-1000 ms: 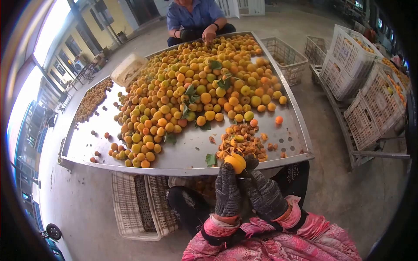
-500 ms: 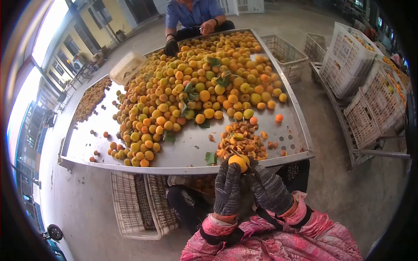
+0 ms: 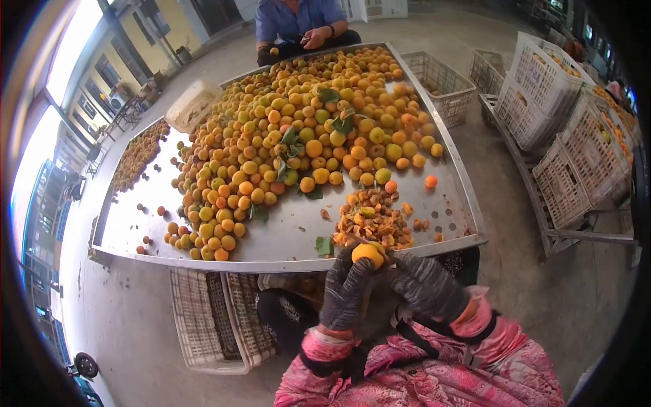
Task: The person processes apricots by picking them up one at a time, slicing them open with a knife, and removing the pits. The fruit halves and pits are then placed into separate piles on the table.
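Just past the table's near edge, my gloved left hand (image 3: 346, 288) is closed around a yellow-orange apricot (image 3: 368, 256). My gloved right hand (image 3: 428, 286) comes in from the right, its fingers drawn together against the fruit's side. Whatever those fingers may hold is hidden by blur and the glove. A thin dark edge shows above the apricot, too small to name. Right beyond my hands, a heap of torn brownish-orange fruit pieces (image 3: 376, 217) lies on the metal table (image 3: 291, 237), with a green leaf (image 3: 324, 245) beside it.
A large mound of apricots (image 3: 271, 146) covers the table's middle. Small brown pieces (image 3: 139, 156) lie along its left side, near a pale plastic container (image 3: 193, 106). Opposite sits a person (image 3: 298, 24) in a blue shirt. Crates (image 3: 546, 88) stand right; another crate (image 3: 196, 319) sits below.
My right hand has shifted slightly right and turned beside the apricot, which my left hand keeps hold of. The person opposite has drawn a gloved hand back from the mound with a fruit.
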`<action>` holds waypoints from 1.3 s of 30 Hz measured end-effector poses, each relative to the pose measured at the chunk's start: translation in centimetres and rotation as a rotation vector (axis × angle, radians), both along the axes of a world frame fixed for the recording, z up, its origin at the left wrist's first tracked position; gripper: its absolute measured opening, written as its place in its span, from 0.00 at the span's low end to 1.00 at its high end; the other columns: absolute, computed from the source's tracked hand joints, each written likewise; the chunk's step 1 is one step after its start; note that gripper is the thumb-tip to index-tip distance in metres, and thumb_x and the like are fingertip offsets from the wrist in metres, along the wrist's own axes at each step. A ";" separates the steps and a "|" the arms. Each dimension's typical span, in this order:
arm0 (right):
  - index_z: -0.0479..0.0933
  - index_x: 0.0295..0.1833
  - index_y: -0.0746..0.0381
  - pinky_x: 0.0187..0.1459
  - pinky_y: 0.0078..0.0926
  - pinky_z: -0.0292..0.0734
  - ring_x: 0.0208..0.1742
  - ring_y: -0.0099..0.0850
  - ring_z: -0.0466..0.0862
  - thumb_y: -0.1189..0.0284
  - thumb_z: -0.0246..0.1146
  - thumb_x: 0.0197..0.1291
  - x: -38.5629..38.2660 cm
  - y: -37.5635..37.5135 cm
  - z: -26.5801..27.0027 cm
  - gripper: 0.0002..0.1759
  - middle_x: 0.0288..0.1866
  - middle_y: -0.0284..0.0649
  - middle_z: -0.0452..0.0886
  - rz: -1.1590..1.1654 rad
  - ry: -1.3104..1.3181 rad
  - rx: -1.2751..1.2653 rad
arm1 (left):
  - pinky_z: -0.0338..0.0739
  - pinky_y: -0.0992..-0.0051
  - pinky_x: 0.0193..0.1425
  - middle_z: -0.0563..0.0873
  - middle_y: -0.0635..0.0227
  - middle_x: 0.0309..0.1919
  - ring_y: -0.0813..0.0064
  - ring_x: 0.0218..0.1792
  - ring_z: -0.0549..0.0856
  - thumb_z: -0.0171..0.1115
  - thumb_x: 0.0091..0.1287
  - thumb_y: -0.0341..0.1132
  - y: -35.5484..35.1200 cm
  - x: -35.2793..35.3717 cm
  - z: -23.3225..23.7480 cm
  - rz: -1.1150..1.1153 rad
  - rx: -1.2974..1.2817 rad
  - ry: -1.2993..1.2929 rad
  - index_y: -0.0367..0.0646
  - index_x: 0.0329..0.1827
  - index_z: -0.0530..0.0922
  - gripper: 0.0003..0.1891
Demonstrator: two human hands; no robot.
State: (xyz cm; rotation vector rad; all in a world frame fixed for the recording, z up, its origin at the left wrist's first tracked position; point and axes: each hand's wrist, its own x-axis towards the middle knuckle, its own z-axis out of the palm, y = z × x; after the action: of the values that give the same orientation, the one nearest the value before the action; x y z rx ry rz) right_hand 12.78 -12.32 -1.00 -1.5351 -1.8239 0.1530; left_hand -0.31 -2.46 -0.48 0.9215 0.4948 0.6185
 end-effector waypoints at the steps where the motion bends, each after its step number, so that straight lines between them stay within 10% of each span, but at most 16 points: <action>1: 0.74 0.54 0.66 0.57 0.42 0.71 0.53 0.51 0.76 0.78 0.62 0.49 -1.0 -0.1 -1.1 0.22 0.55 0.57 0.72 0.000 -0.001 0.001 | 0.74 0.77 0.51 0.79 0.63 0.44 0.74 0.46 0.78 0.56 0.67 0.33 -0.7 0.4 -0.7 0.162 -0.014 -0.003 0.36 0.57 0.68 0.18; 10: 0.75 0.51 0.66 0.54 0.35 0.74 0.51 0.42 0.78 0.77 0.58 0.58 -0.8 0.2 -1.3 0.15 0.52 0.52 0.75 0.002 0.181 0.138 | 0.72 0.76 0.54 0.78 0.62 0.49 0.74 0.50 0.77 0.53 0.69 0.36 -0.9 0.0 -1.9 0.099 -0.061 -0.027 0.37 0.60 0.66 0.20; 12: 0.75 0.51 0.66 0.51 0.28 0.74 0.51 0.33 0.78 0.73 0.57 0.62 -0.1 0.2 0.8 0.14 0.50 0.46 0.76 0.028 1.244 -0.511 | 0.72 0.76 0.54 0.78 0.62 0.49 0.74 0.50 0.77 0.53 0.69 0.36 -0.8 -0.1 -1.9 0.100 -0.040 -0.034 0.37 0.60 0.66 0.20; 19: 0.74 0.53 0.67 0.49 0.27 0.75 0.51 0.33 0.77 0.72 0.57 0.61 0.4 0.4 0.4 0.16 0.50 0.45 0.76 -0.111 1.310 -0.685 | 0.72 0.78 0.53 0.79 0.64 0.48 0.77 0.47 0.77 0.55 0.68 0.37 -0.4 0.1 -1.3 0.122 0.043 0.186 0.36 0.57 0.69 0.19; 21: 0.74 0.52 0.67 0.48 0.33 0.76 0.49 0.41 0.79 0.76 0.58 0.56 -0.1 -0.4 -2.0 0.17 0.49 0.48 0.77 -0.096 -0.331 0.069 | 0.72 0.78 0.52 0.79 0.64 0.47 0.77 0.47 0.77 0.56 0.67 0.37 -0.7 0.2 -1.8 0.166 0.059 0.174 0.36 0.57 0.69 0.19; 22: 0.74 0.52 0.67 0.48 0.33 0.76 0.49 0.41 0.79 0.76 0.58 0.56 -0.7 -0.5 -2.4 0.17 0.49 0.48 0.77 -0.098 -0.330 0.069 | 0.72 0.78 0.51 0.79 0.65 0.47 0.77 0.46 0.77 0.57 0.67 0.37 -1.0 0.3 -2.0 0.214 0.070 0.159 0.36 0.57 0.70 0.19; 25: 0.75 0.52 0.66 0.49 0.38 0.76 0.49 0.48 0.78 0.79 0.59 0.50 -1.7 -0.3 -2.9 0.20 0.51 0.51 0.76 -0.202 -0.206 0.139 | 0.72 0.78 0.50 0.79 0.65 0.47 0.77 0.45 0.77 0.58 0.66 0.37 -2.0 1.2 -1.4 0.288 -0.131 -0.083 0.36 0.57 0.70 0.20; 33: 0.75 0.48 0.64 0.31 0.15 0.72 0.32 0.16 0.75 0.65 0.57 0.64 1.0 0.2 3.0 0.14 0.34 0.31 0.77 0.036 1.554 -0.775 | 0.75 0.77 0.49 0.79 0.64 0.47 0.74 0.46 0.79 0.57 0.66 0.39 0.0 -0.7 -4.3 0.089 0.029 -0.054 0.37 0.58 0.69 0.21; 39: 0.75 0.49 0.66 0.37 0.16 0.74 0.38 0.18 0.77 0.67 0.55 0.65 0.9 0.3 2.8 0.14 0.39 0.36 0.78 -0.049 1.302 -0.659 | 0.74 0.78 0.50 0.79 0.64 0.46 0.77 0.47 0.78 0.57 0.65 0.32 -0.4 -0.1 -2.2 0.083 -0.016 0.033 0.35 0.57 0.69 0.19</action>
State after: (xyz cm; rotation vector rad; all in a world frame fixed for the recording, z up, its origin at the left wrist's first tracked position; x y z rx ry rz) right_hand 13.69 -12.02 1.76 -1.2874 -0.6698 1.4526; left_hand -0.38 -2.82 -2.69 0.9008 0.5687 0.6747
